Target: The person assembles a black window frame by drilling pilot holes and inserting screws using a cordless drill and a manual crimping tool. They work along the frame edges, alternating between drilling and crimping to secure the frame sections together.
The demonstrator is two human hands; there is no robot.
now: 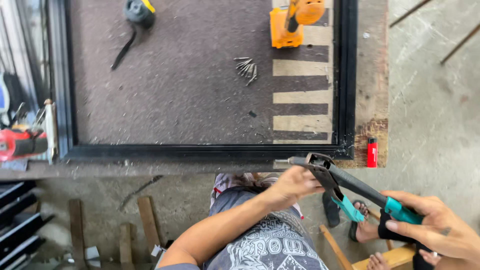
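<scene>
Your right hand [440, 227] grips the teal handle of the riveter [340, 182]. Your left hand [292, 185] closes around its head, held against the near edge of the black frame [200, 151] at the corner. Loose rivets [246, 67] lie on the mat [175, 90].

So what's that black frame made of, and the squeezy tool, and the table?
The frame looks like metal with a dark, slightly glossy coating: straight thin rails with light glinting off them. The tool seems to be dark metal, with teal handle grips that look like plastic or rubber. The table edge looks like bare, worn wood, brown, rough and chipped; a fuzzy dark mat covers its top.
</scene>
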